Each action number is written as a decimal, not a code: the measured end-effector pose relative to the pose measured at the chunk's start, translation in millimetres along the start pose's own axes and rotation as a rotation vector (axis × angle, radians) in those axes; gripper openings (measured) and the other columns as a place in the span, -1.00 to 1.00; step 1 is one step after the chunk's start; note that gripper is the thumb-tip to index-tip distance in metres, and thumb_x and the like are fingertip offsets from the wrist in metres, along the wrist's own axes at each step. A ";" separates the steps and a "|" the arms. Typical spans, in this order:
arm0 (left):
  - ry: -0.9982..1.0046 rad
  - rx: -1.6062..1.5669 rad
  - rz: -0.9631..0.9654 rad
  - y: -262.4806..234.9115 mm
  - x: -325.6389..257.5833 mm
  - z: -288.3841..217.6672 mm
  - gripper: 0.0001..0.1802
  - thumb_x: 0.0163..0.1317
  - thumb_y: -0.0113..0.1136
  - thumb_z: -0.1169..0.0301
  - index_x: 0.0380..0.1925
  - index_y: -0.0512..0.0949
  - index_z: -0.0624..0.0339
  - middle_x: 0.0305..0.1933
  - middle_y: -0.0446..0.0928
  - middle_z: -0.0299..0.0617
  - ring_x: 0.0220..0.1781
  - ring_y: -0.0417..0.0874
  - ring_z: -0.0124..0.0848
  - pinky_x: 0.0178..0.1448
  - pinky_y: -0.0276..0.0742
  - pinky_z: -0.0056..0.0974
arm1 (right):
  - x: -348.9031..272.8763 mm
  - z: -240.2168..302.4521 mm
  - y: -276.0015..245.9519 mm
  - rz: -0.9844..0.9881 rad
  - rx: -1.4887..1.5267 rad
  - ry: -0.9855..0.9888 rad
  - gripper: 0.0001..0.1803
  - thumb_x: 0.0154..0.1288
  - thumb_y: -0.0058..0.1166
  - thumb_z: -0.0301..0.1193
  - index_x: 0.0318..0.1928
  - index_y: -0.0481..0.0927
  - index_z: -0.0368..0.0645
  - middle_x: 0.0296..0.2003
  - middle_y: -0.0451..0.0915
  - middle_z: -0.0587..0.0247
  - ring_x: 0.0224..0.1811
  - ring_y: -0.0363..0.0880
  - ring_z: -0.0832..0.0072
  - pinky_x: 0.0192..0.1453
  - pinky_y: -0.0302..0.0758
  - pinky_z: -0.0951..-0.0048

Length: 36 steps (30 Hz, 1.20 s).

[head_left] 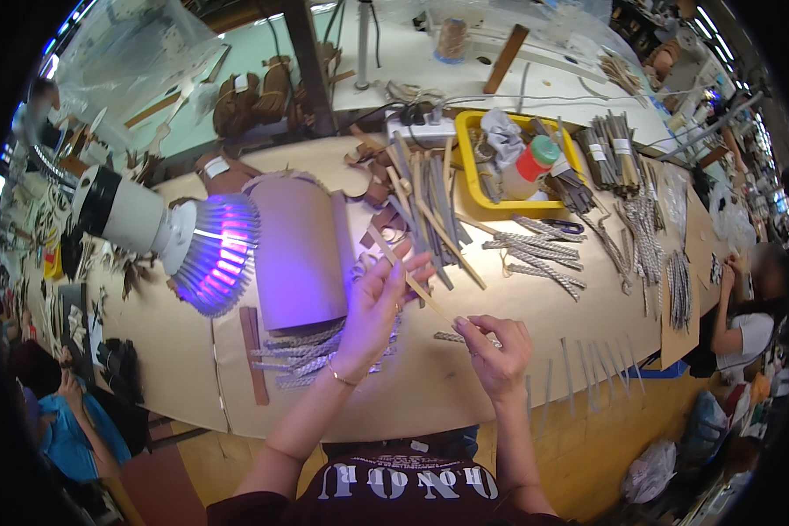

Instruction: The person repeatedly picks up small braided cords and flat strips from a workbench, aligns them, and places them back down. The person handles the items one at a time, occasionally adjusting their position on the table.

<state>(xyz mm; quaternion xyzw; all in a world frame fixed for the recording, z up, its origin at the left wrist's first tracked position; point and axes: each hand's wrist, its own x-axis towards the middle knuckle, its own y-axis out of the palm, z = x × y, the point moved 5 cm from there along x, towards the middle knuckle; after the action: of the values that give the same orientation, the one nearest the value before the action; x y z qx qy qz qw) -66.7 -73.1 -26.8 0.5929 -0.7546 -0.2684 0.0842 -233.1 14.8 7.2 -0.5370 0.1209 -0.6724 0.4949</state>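
Tan in colour, the narrow strip (430, 301) is in your two hands, above the table (412, 394) toward the middle of its front edge. Bare tabletop lies between your forearms up to that edge; to your right, thin grey strips (593, 373) lie across the edge and restrict the space. On your left, braided strips (294, 358) sit below your forearm, with a brown strip (252, 355) beyond them.

The piece's long axis runs diagonally: one end points toward the table's far side past your left hand (377, 302), the other toward the front edge at your right hand (497, 349). Your left fingers are bent around it; your right thumb and fingers pinch its near end.

The tabletop is smooth and tan, with a seam toward its left end. Standing well back from the front edge are a yellow tray (522, 210) and, on its left, a curved panel (300, 254) lit violet beside a finned lamp (219, 254). Floor noted yellow; co-workers are present beyond both ends.
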 end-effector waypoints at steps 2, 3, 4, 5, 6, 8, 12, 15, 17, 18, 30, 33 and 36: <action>0.027 0.037 0.024 -4.4 1.7 -16.0 -0.49 0.55 -0.06 0.33 0.39 0.26 0.37 0.21 0.56 0.01 0.19 0.63 -0.28 0.20 0.58 -0.28 | -4.1 5.0 -1.6 0.001 -0.009 -0.019 -0.61 -0.04 0.41 -0.60 -0.15 0.76 0.05 -0.32 0.67 0.37 -0.41 0.57 0.48 -0.36 0.43 0.45; 0.051 0.062 0.013 -4.5 -1.8 -22.1 -0.50 0.55 -0.06 0.34 0.38 0.26 0.37 0.21 0.56 0.01 0.19 0.63 -0.28 0.19 0.58 -0.29 | -5.5 5.8 -2.7 -0.029 -0.006 -0.020 -0.58 -0.06 0.40 -0.59 -0.12 0.76 0.06 -0.32 0.67 0.41 -0.43 0.56 0.51 -0.37 0.39 0.46; 0.070 0.097 -0.009 -3.9 -5.5 -26.8 -0.50 0.56 -0.06 0.34 0.38 0.27 0.37 0.20 0.56 0.00 0.19 0.63 -0.28 0.18 0.58 -0.29 | -6.3 6.2 -3.3 -0.061 -0.004 -0.018 -0.55 -0.09 0.39 -0.58 -0.10 0.76 0.08 -0.31 0.68 0.44 -0.45 0.55 0.54 -0.38 0.36 0.47; 0.109 0.122 -0.009 -2.0 -8.7 -32.1 -0.51 0.56 -0.07 0.35 0.38 0.27 0.37 0.20 0.56 -0.01 0.19 0.63 -0.28 0.18 0.58 -0.30 | -6.5 5.4 -2.6 -0.064 0.004 0.002 -0.56 -0.08 0.38 -0.59 -0.10 0.76 0.06 -0.30 0.68 0.41 -0.45 0.56 0.52 -0.37 0.38 0.46; 0.121 0.147 -0.067 -3.7 -11.6 -35.9 -0.52 0.55 -0.07 0.36 0.38 0.28 0.35 0.20 0.57 -0.03 0.20 0.63 -0.28 0.17 0.59 -0.29 | -5.8 4.7 -2.0 -0.070 0.011 0.022 -0.56 -0.08 0.38 -0.59 -0.11 0.76 0.05 -0.30 0.68 0.39 -0.44 0.56 0.50 -0.35 0.40 0.44; 0.195 0.162 -0.147 -4.8 -17.7 -42.8 -0.53 0.55 -0.07 0.38 0.38 0.29 0.32 0.19 0.58 -0.07 0.20 0.63 -0.30 0.15 0.60 -0.28 | -2.4 4.3 -0.3 -0.075 0.008 0.084 -0.60 -0.03 0.36 -0.61 -0.11 0.75 -0.01 -0.30 0.67 0.32 -0.42 0.57 0.46 -0.31 0.45 0.42; 0.511 0.425 -0.248 -0.6 -31.0 -52.7 -0.59 0.43 0.06 0.55 0.26 0.46 0.27 0.18 0.59 0.01 0.12 0.69 -0.24 0.06 0.64 -0.27 | 8.8 8.3 -6.9 -0.114 0.145 0.386 -0.74 0.15 0.29 -0.61 -0.11 0.71 -0.20 -0.28 0.64 0.17 -0.35 0.58 0.43 -0.23 0.52 0.44; 0.807 0.875 -0.170 14.5 -39.7 -54.5 -0.55 0.24 0.17 0.68 0.15 0.57 0.25 0.17 0.59 0.10 0.06 0.73 -0.14 0.01 0.67 -0.24 | 21.0 23.6 -14.7 -0.029 0.531 0.553 -0.83 0.26 0.23 -0.59 -0.12 0.67 -0.31 -0.28 0.62 0.17 -0.31 0.57 0.51 -0.21 0.51 0.50; 0.940 0.966 -0.090 25.5 -45.3 -49.8 -0.51 0.09 0.22 0.74 0.09 0.62 0.26 0.17 0.58 0.13 0.03 0.73 -0.07 0.01 0.68 -0.21 | 28.7 36.9 -20.0 0.055 0.737 0.633 -0.86 0.30 0.21 -0.59 -0.14 0.66 -0.34 -0.29 0.61 0.20 -0.30 0.55 0.56 -0.20 0.49 0.54; 0.970 0.978 -0.062 29.3 -47.1 -47.7 -0.48 0.06 0.23 0.74 0.09 0.62 0.27 0.17 0.58 0.13 0.03 0.73 -0.06 0.02 0.68 -0.20 | 31.6 43.2 -20.4 0.090 0.793 0.685 -0.87 0.31 0.20 -0.59 -0.14 0.66 -0.34 -0.29 0.61 0.21 -0.30 0.55 0.57 -0.19 0.48 0.55; 1.058 1.061 0.028 41.1 -56.6 -45.1 -0.52 0.05 0.24 0.68 0.06 0.63 0.29 0.18 0.56 0.19 -0.05 0.74 -0.06 0.03 0.69 -0.15 | 46.8 58.1 -20.7 0.151 0.847 0.675 -0.93 0.33 0.16 -0.60 -0.20 0.63 -0.36 -0.37 0.58 0.21 -0.35 0.54 0.54 -0.20 0.47 0.53; 1.091 1.103 0.020 41.6 -56.0 -44.7 -0.54 0.08 0.26 0.64 0.06 0.64 0.26 0.16 0.57 0.19 -0.08 0.75 -0.07 0.01 0.70 -0.15 | 46.7 57.7 -22.2 0.152 0.834 0.664 -0.93 0.33 0.16 -0.60 -0.21 0.63 -0.37 -0.37 0.59 0.20 -0.34 0.54 0.53 -0.19 0.48 0.53; 1.093 1.124 0.020 40.6 -54.8 -44.1 -0.55 0.09 0.28 0.62 0.06 0.65 0.24 0.16 0.58 0.17 -0.09 0.75 -0.09 0.00 0.71 -0.16 | 47.0 57.8 -22.0 0.154 0.819 0.655 -0.93 0.33 0.16 -0.60 -0.21 0.63 -0.37 -0.36 0.59 0.20 -0.33 0.55 0.53 -0.18 0.48 0.52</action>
<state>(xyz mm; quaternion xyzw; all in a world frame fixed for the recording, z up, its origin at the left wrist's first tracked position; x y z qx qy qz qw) -66.1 -28.8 41.3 0.5878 -0.6340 0.4846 0.1333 -193.0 9.3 73.6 -0.0512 0.0358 -0.7587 0.6484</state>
